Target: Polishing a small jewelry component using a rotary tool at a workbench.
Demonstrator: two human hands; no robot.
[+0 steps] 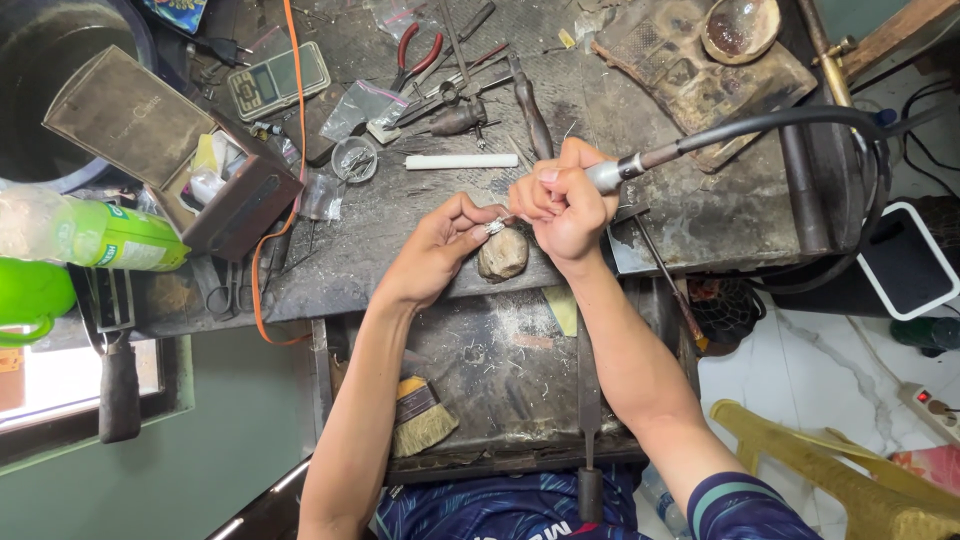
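Note:
My left hand [440,245] pinches a small silver ring [495,227] between thumb and fingers, just above a worn wooden bench peg [503,255]. My right hand [560,200] grips the metal handpiece of a rotary tool [612,174], its tip pointed at the ring. A black flexible shaft [780,122] runs from the handpiece off to the right. Both hands meet at the front edge of the dark, dusty workbench [400,215].
Red-handled pliers [415,50], a white stick [462,161], a small scale [278,80], an open box [190,160] and a green bottle [100,235] lie on the bench. A brush [420,415] sits in the tray below. A bowl [740,28] stands at the back right.

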